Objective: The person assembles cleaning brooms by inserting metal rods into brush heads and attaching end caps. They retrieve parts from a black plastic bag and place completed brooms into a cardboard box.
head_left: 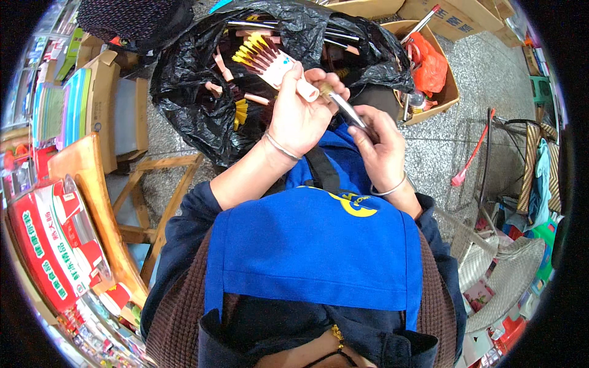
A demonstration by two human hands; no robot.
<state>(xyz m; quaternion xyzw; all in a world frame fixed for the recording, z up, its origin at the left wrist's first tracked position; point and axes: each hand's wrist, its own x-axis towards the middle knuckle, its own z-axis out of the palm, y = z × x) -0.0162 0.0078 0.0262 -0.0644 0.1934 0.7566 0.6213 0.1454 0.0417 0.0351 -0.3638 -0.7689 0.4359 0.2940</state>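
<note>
In front of my chest, my left hand (299, 113) is closed round a small broom-like brush head (275, 66). Yellow-tipped dark red bristles spread from its pale body, and its pale pink socket points down to the right. My right hand (381, 147) grips a shiny, silvery-brown elongated piece (348, 110), whose exact kind I cannot make out. The upper end of that piece lies by my left fingertips, close to the socket. Beyond my hands, a black plastic bag (184, 110) lies spread out, with similar pale-socketed brush heads (240, 115) and several thin rods inside.
At the far right stands a cardboard box (451, 95) holding a red plastic bag (429, 61). A wooden stool frame (169, 202) and a bench board (92, 178) are on my left. A red-handled tool (472, 153) lies on the speckled floor, near a woven chair (509, 264).
</note>
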